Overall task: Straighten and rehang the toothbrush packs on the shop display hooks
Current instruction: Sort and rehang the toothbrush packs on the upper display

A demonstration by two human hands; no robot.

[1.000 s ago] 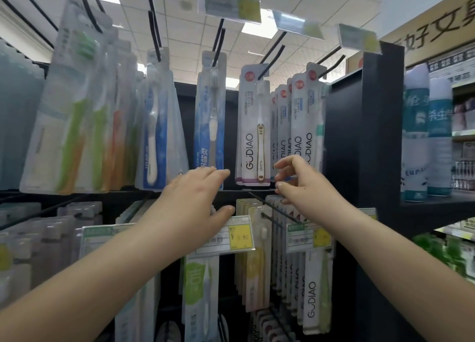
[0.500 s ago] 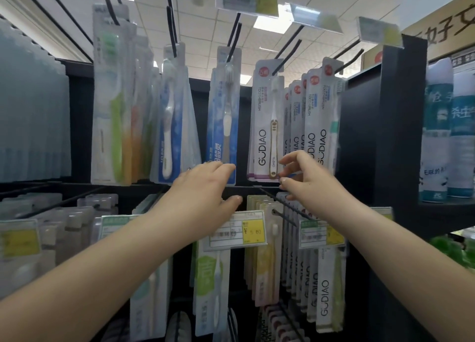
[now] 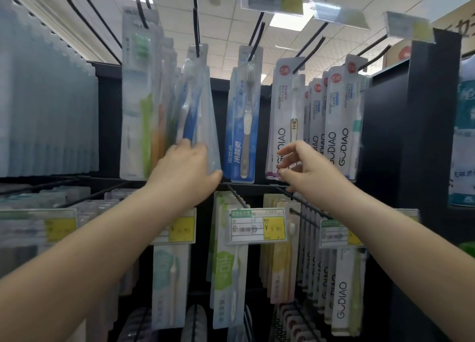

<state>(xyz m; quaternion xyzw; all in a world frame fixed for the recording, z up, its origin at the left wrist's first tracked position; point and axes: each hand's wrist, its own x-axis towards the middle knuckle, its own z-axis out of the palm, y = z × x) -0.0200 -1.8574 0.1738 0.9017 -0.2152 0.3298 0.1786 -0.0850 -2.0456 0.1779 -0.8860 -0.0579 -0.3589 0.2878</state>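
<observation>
My left hand (image 3: 187,169): fingers curled round the lower edge of the blue toothbrush pack (image 3: 195,115), which hangs from its hook (image 3: 196,26) at 11 o'clock.
My right hand (image 3: 305,170): fingers loosely spread, gripping nothing, just before the GUDIAO packs (image 3: 286,120) at 1 o'clock.
Price tag (image 3: 258,226): 6 o'clock, below.

glossy clear plastic packs (image 3: 198,115), black metal hooks (image 3: 196,30)

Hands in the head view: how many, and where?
2. Left hand grips the blue-handled toothbrush pack on the top row; right hand is at the front GUDIAO pack's lower edge, contact unclear.
</observation>
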